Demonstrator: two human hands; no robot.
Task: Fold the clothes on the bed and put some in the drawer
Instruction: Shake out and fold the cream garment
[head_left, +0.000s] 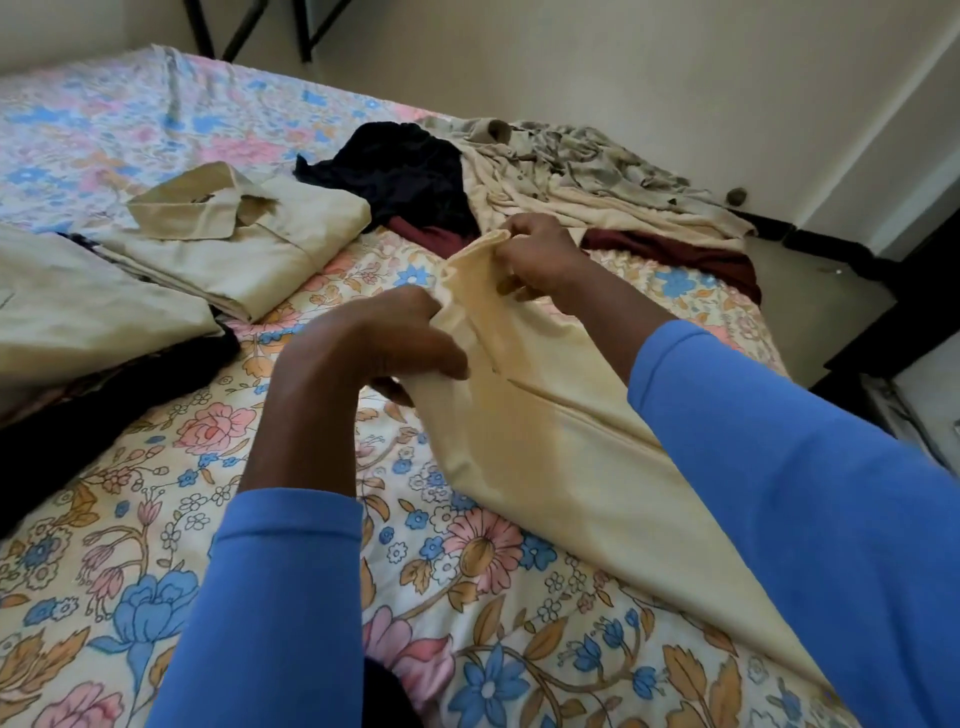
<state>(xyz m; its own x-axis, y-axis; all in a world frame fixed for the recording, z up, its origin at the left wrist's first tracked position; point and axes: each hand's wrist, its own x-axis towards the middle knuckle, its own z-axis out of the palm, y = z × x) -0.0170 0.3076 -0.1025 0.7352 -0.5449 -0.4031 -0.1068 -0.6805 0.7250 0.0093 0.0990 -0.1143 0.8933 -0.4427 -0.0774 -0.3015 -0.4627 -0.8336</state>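
Yellow garment (545, 431): one, just right of the folded shirt (244, 244); upper end lifted, lower end lying on the bed (260, 493).
Hands: two, both in blue sleeves, right of the folded shirt.
Left hand (374, 343): fingers curled round a bunched fold of the yellow garment.
Right hand (540, 260): fingers pinching the garment's top edge.
Folded beige pieces: two, namely the collared folded shirt and a second piece (78, 306) touching its left side.
Dark cloth (104, 405): one, under that second piece.
Unfolded heap, beyond and right of the folded shirt: one dark navy garment (405, 171), one maroon garment (675, 254), and crumpled pale clothes (571, 166) whose number I cannot tell.
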